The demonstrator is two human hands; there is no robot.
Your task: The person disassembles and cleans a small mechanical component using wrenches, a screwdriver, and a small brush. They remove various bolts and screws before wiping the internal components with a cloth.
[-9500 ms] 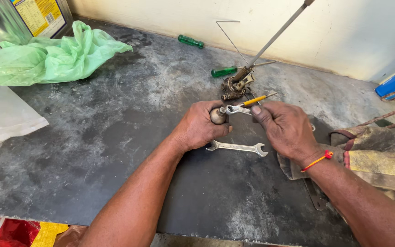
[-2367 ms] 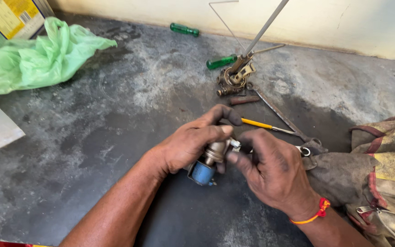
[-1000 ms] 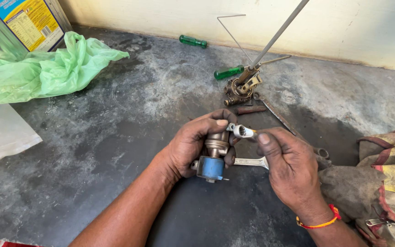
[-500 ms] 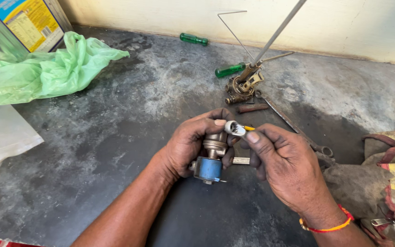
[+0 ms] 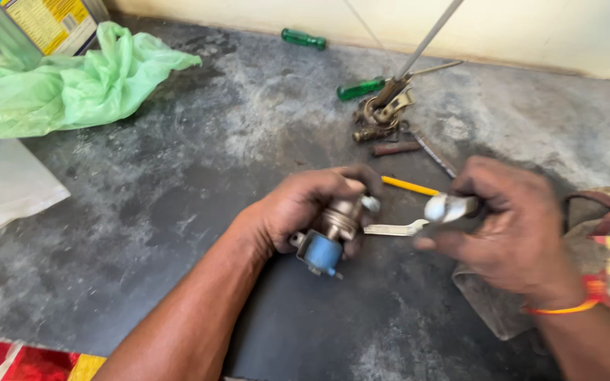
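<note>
**Wrench drawn off the valve part, half a second on**

Since the frame half a second back, the right hand (image 5: 506, 236) has pulled away to the right of the valve part (image 5: 333, 229); its wrench (image 5: 450, 208), which then sat on the part's top, is now clear of it.

Item 1. Valve part: metal barrel with a blue block at its lower end. Lies in the left hand (image 5: 305, 208), just above the dark surface (image 5: 142, 212), tilted, blue end toward the wearer.

Item 2. Left hand: clenched about the barrel, thumb over the top fitting.

Item 3. Right hand: closed on the wrench handle, its round silver head showing at the fingers. Blurred by motion; the exact grip is hard to read.

Item 4. Second wrench (image 5: 393, 228): flat on the surface, between the valve part and the right hand.

Item 5. Yellow pencil-like stick (image 5: 409, 185): just beyond the valve part.

Item 6. Cluster of brass fittings (image 5: 379, 116) with a long rod rising from it: farther beyond the valve part, near two green screwdriver handles (image 5: 360, 88).

Item 7. Green plastic bag (image 5: 72, 85): well apart, far left of the valve part.

Step in hand, by judgement: work on the top fitting, wrench between bites. The next bite would call for the left hand to keep the barrel from turning while the head is seated squarely.
</note>
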